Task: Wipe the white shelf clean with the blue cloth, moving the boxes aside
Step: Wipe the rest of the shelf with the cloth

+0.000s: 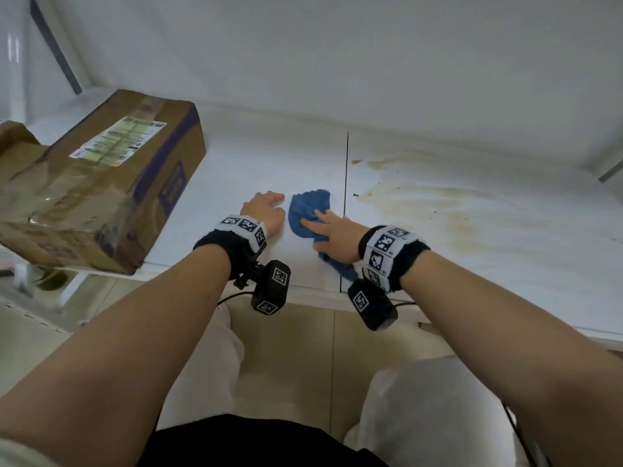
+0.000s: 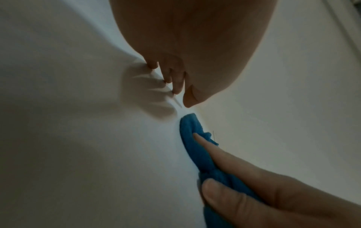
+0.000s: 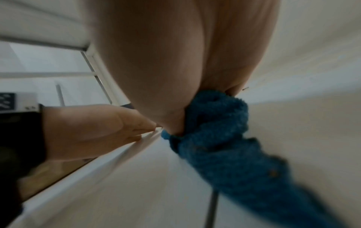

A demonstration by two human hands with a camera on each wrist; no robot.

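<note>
The blue cloth lies bunched on the white shelf, just left of a dark seam. My right hand lies on the cloth, the index finger stretched over it and the thumb pinching its near edge. The left wrist view shows that hand and the cloth closely. Under my right palm the cloth bunches, its tail trailing back. My left hand rests its fingertips on the bare shelf beside the cloth, holding nothing. A taped brown box sits at the shelf's left end.
Brown stains spread over the shelf right of the seam. A second crumpled box shows at the far left edge. The shelf's back wall rises behind. Below the front edge are floor tiles and white bags.
</note>
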